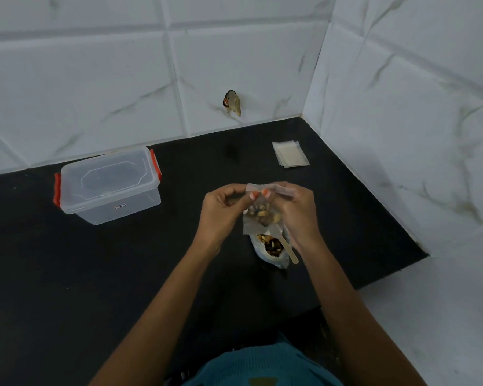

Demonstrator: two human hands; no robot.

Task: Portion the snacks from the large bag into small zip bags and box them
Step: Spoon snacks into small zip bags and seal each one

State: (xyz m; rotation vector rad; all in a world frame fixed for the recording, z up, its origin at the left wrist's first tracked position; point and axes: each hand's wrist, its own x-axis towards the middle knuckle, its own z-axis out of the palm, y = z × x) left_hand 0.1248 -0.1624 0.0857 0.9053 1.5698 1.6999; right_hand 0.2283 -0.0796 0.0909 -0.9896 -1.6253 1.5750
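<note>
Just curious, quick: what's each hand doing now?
Left hand: pinching the zip bag top.
Right hand: pinching the same bag's top.

A single wide-angle view looks from the person's head forward and steeply down onto a black countertop [95, 274], with the tiled wall [95, 79] ahead curving under the lens and a second wall closing the corner at the right. Both forearms run up from the bottom edge, so the left hand [221, 213] and right hand [299, 213] sit close below the camera near the frame's centre, while a lidded plastic box [109, 185] lies farther off to the left. There is no second view, so nothing is shared between cameras.
</note>
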